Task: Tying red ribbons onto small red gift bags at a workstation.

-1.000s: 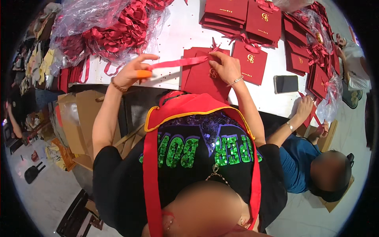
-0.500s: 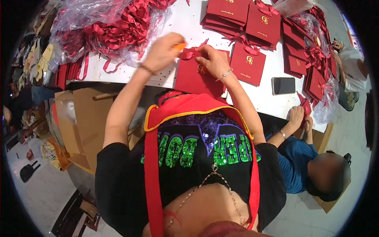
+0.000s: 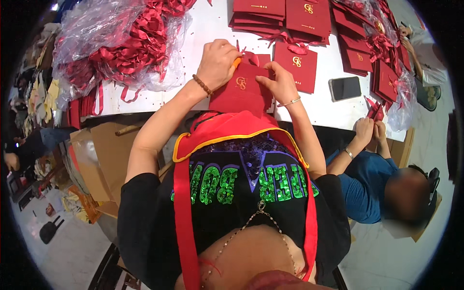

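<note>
A dark red paper gift bag (image 3: 238, 92) with a gold emblem lies at the table's front edge, before my body. My left hand (image 3: 216, 65) is closed around a small orange thing (image 3: 236, 63), whose kind I cannot make out, at the bag's upper left. At the bag's upper right, my right hand (image 3: 281, 83) grips its edge between thumb and fingers. Red ribbon (image 3: 246, 54) shows at the bag's top, partly hidden by my left hand. Just right of my right hand lies another red bag (image 3: 302, 63) with a ribbon bow.
Red ribbons in clear plastic (image 3: 128, 43) are heaped at the left on the white table (image 3: 200, 26). Stacked red bags (image 3: 309, 21) stand at the back. A phone (image 3: 344, 88) lies at the right. Beside it a co-worker's hands (image 3: 369, 130) hold red ribbon. Cardboard boxes (image 3: 104, 159) stand lower left.
My left hand has moved right with the orange thing, onto the bag's top. My right hand has shifted down and right to the bag's right edge. The view has shifted slightly.
</note>
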Tool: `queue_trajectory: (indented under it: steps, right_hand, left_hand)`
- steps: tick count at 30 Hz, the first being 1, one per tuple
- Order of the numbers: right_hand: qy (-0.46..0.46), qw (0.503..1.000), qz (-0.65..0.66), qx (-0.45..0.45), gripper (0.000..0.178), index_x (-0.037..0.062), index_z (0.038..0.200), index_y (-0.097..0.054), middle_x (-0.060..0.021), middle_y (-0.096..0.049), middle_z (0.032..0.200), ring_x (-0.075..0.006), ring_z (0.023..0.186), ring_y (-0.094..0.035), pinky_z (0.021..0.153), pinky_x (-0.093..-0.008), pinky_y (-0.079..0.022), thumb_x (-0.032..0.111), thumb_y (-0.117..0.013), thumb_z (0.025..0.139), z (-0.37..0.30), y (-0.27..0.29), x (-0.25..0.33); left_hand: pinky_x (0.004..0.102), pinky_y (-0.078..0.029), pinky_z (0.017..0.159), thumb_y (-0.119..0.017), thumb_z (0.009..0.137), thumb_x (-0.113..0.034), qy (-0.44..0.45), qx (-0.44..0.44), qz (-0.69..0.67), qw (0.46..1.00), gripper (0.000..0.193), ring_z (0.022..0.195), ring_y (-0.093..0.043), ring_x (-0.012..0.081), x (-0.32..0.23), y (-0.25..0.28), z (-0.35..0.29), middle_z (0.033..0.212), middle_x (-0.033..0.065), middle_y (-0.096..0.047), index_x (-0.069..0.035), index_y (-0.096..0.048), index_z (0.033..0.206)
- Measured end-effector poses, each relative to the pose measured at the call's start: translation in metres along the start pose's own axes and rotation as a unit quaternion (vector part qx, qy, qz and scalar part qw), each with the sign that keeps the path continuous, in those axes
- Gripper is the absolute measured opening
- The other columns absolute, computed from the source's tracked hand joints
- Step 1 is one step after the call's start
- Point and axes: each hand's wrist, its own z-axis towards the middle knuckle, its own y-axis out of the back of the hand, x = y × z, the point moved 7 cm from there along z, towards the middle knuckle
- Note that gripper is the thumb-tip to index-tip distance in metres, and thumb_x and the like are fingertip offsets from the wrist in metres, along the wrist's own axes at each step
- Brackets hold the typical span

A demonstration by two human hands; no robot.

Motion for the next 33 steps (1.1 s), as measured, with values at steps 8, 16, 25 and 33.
queue_trajectory:
  steps: [8,16,25,33]
  right_hand:
    - [-0.077,0.992,0.090,0.037,0.034,0.0002,0.093,-0.056,-0.0047,-0.055,0.069,-0.0110,0.061,-0.050,0.056,-0.0261,-0.042,0.020,-0.072,0.070,-0.001,-0.006,-0.010]
    - [-0.064,0.988,0.134,0.043,0.027,0.0009,0.091,-0.056,-0.0011,-0.055,0.070,-0.0066,0.060,-0.048,0.053,-0.0223,-0.039,0.014,-0.070,0.072,-0.001,-0.014,-0.017]
    - [-0.064,0.988,0.128,0.055,0.028,0.0022,0.091,-0.059,-0.0113,-0.060,0.072,-0.0199,0.064,-0.057,0.061,-0.0312,-0.045,0.016,-0.069,0.069,-0.001,-0.009,-0.011]
    - [-0.047,0.989,0.132,0.036,0.027,0.0003,0.094,-0.058,0.0002,-0.049,0.065,-0.0074,0.058,-0.041,0.051,-0.0233,-0.035,0.012,-0.068,0.072,-0.004,-0.006,-0.007]
  left_hand:
    - [0.0356,-0.047,0.072,-0.055,0.079,-0.014,0.161,0.162,-0.247,0.942,0.021,0.082,-0.060,0.0289,-0.013,-0.038,-0.021,0.086,0.0135,-0.062,-0.005,-0.062,0.098]
    - [0.0405,-0.045,0.067,-0.052,0.080,-0.021,0.226,0.235,-0.114,0.938,0.020,0.078,-0.058,0.0311,-0.019,-0.040,-0.020,0.084,0.0132,-0.060,-0.005,-0.061,0.087]
    - [0.0382,-0.045,0.068,-0.053,0.078,-0.023,0.264,0.321,-0.157,0.896,0.023,0.077,-0.059,0.0293,-0.007,-0.060,-0.020,0.081,0.0129,-0.062,-0.004,-0.063,0.084]
    - [0.0396,-0.046,0.064,-0.054,0.073,-0.026,0.332,0.291,-0.228,0.868,0.025,0.070,-0.061,0.0306,0.002,-0.067,-0.023,0.070,0.0134,-0.063,-0.003,-0.064,0.077]
